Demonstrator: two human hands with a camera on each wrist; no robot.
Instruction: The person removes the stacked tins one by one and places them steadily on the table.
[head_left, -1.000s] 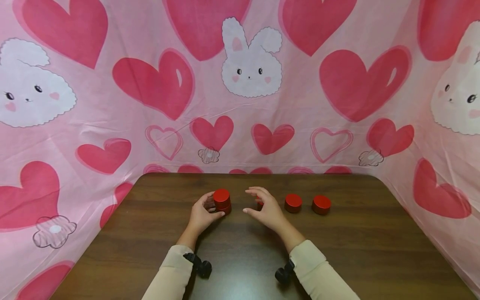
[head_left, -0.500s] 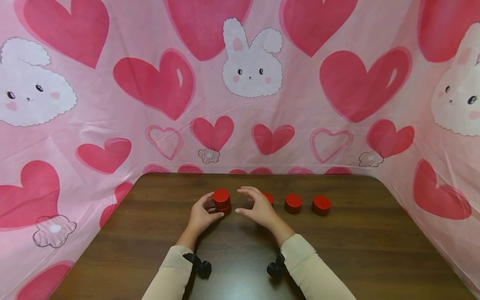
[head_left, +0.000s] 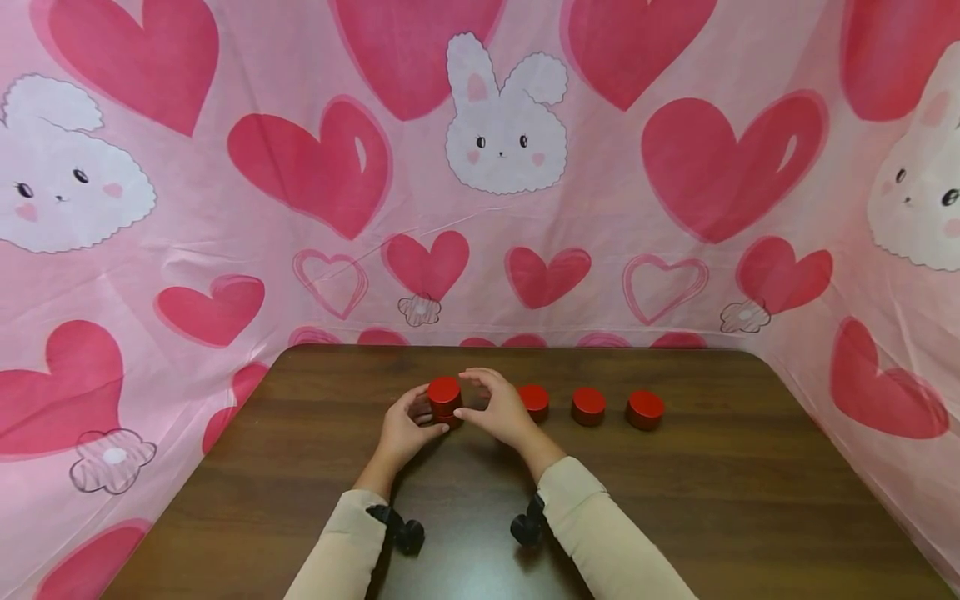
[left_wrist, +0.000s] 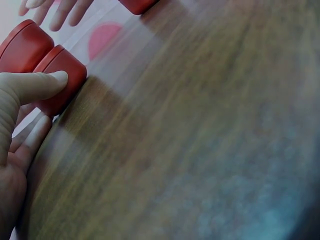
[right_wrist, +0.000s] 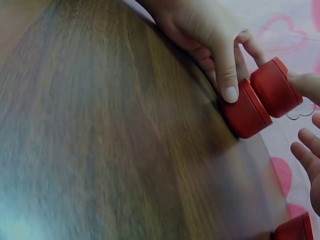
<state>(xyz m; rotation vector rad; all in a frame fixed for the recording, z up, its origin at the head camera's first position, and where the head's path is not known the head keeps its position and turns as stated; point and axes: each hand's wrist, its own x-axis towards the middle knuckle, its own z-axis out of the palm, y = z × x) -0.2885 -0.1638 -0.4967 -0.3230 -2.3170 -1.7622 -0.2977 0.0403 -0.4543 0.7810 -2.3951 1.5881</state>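
Observation:
Two round red lidded tins stand stacked left of the table's middle. My left hand [head_left: 402,432] holds the lower tin [left_wrist: 70,75], thumb on its near side and fingers round the far side. On top of it, offset a little in the right wrist view, sits the upper tin [head_left: 445,392]. My right hand [head_left: 501,408] is at the stack's right, its thumb tip touching the upper tin's side. The fingers [left_wrist: 62,12] of that hand are spread and stand apart from the tin in the left wrist view.
To the right, three more red tins stand in a row on the brown wooden table [head_left: 750,500]: a near one [head_left: 535,403], a middle one [head_left: 588,406] and a far right one [head_left: 645,409]. A pink cloth [head_left: 600,225] with hearts and rabbits hangs behind the table.
My right hand has moved left, away from the nearest tin of the row, up to the stack. The left hand and the stacked tins have stayed in place.

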